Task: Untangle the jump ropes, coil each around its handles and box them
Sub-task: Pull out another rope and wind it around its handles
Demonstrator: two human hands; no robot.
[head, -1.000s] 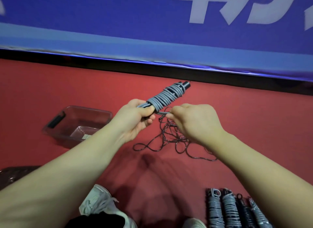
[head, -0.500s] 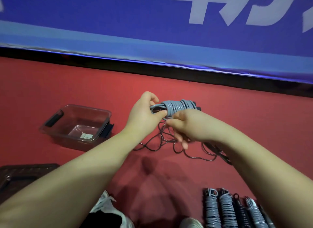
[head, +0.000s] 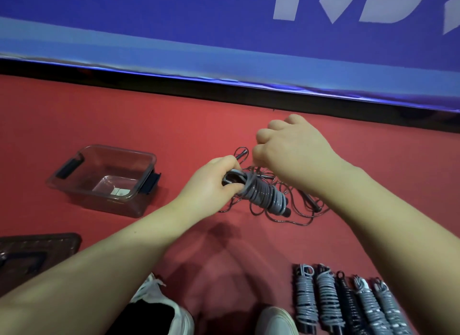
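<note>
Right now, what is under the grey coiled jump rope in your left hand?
A thin black jump rope lies tangled on the red floor beneath the grey coiled jump rope. The coil and the right hand cover the tangle's middle.

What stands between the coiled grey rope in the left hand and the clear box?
Nothing visible. Only bare red floor lies between the coiled grey rope and the open clear box; the dark lid lies apart at lower left.

I'm working from one head-worn wide-angle view (edges visibly bowed), facing forward and down. It sits close: my left hand (head: pixel 211 182) and right hand (head: pixel 296 157) fill mid-frame, red floor (head: pixel 149 120) and blue banner (head: pixel 174 23) beyond them, shoes (head: pixel 276 319) nearer than the hands.
</note>
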